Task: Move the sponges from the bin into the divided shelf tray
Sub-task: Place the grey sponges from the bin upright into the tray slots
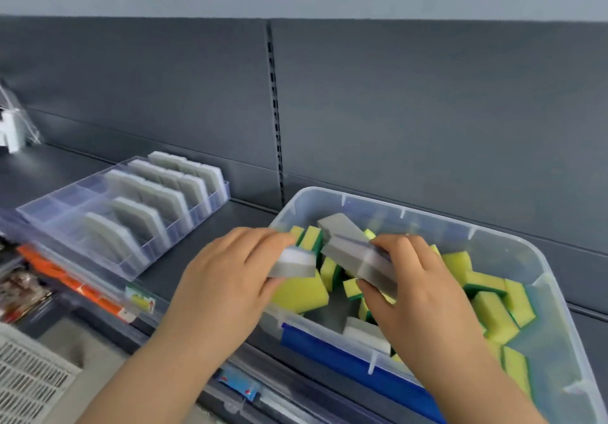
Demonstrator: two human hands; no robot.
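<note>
my left grip (230,275) pinches one grey sponge (294,264) over the bin's (408,212) near-left rim. right grip (421,292) clamps a stack of grey sponges (358,259) just beside it, above the yellow-green sponges (493,315) lying in the bin. tray (56,208) sits to the left on the shelf (204,236) w/ upright sponges (144,193) in its slots.

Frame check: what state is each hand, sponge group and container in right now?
Bin: lidless, part full of loose sponges.
Yellow-green sponges: jumbled inside the bin.
Left hand: grips one grey-white sponge at the bin's left rim.
Right hand: grips grey sponges, apparently stacked, above the bin.
Divided tray: several slots hold upright sponges; left-end compartments look empty.
</note>
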